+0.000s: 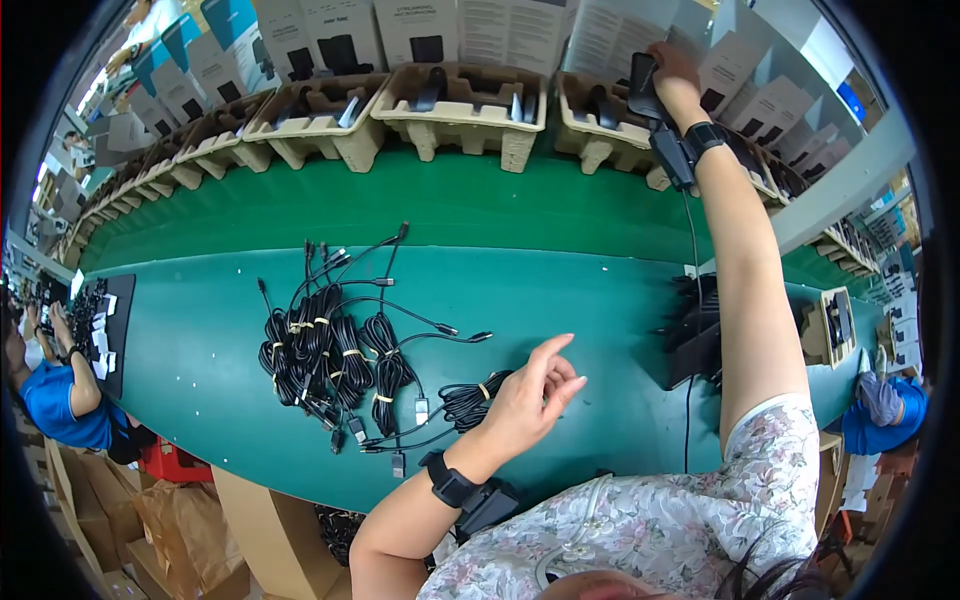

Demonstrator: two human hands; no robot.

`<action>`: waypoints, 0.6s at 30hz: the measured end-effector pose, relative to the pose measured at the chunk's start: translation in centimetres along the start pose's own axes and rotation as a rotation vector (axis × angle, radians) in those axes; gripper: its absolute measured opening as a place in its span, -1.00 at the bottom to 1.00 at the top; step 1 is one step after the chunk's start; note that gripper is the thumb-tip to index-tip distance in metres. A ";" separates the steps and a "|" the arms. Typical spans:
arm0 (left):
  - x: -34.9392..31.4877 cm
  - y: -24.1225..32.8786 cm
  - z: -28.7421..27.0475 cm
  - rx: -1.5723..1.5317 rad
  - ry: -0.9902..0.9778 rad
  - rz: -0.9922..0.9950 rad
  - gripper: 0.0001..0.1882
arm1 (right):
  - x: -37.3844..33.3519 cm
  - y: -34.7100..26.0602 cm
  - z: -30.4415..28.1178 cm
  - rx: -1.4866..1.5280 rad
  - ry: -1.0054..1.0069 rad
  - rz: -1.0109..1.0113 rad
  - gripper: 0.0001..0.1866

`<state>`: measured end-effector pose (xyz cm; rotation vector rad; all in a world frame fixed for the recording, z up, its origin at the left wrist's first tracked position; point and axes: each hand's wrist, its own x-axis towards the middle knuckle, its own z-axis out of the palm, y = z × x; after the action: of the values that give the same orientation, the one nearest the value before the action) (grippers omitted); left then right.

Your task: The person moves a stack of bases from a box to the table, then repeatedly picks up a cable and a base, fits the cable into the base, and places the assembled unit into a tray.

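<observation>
My right hand [672, 72] reaches far forward and grips a black handheld device [642, 88] over a beige pulp tray [590, 140] at the back of the green belt. My left hand [530, 395] hovers low over the belt with its fingers apart, holding nothing, right beside a coiled black cable [472, 398]. To its left lies a pile of bundled black cables [330, 350] tied with yellow bands, their plugs fanning out.
A row of pulp trays [465, 110] with black parts lines the far edge, with printed boxes [420, 35] behind. A black box [695, 335] sits on the belt at right. Co-workers in blue stand at far left [60, 400] and far right [885, 410]. Cardboard boxes [270, 530] stand below.
</observation>
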<state>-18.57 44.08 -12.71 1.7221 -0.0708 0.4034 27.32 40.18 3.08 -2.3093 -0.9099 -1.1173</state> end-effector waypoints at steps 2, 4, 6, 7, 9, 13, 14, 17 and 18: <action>0.1 -0.4 0.3 -0.023 0.028 0.031 -0.47 | 0.5 1.1 0.9 0.058 -0.080 0.038 -0.74; 0.2 -0.5 0.1 -0.035 0.046 0.038 -0.48 | 0.8 2.6 1.8 0.160 -0.222 0.121 -0.71; 0.3 -0.6 -0.1 -0.024 0.042 0.038 -0.47 | -1.2 4.9 3.0 0.012 -0.219 0.008 -0.70; 0.3 -0.5 0.0 -0.021 0.041 0.037 -0.47 | -2.4 6.0 3.7 -0.137 -0.196 -0.105 -0.69; -0.1 -0.5 -0.1 -0.005 0.069 -0.004 -0.49 | -4.6 1.9 4.2 -0.274 -0.187 -0.147 -0.73; 0.2 -0.1 0.4 0.079 0.030 0.070 -0.60 | -5.4 -2.9 -0.4 -0.366 0.169 -0.408 -0.76; 0.4 -0.3 0.2 0.161 0.019 0.151 -0.66 | -6.1 -5.2 -0.7 -0.348 0.172 -0.418 -0.76; 0.1 -1.3 0.1 0.339 0.004 0.286 -0.73 | -10.7 -17.2 -3.1 0.309 -0.172 -0.688 -0.77; -0.3 -1.6 0.1 0.421 -0.027 0.353 -0.74 | -12.8 -21.1 -4.9 0.460 -0.308 -0.770 -0.77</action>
<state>-18.39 44.23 -14.30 2.1366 -0.3333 0.6924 3.85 47.17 -2.58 -1.7898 -2.0389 -0.6787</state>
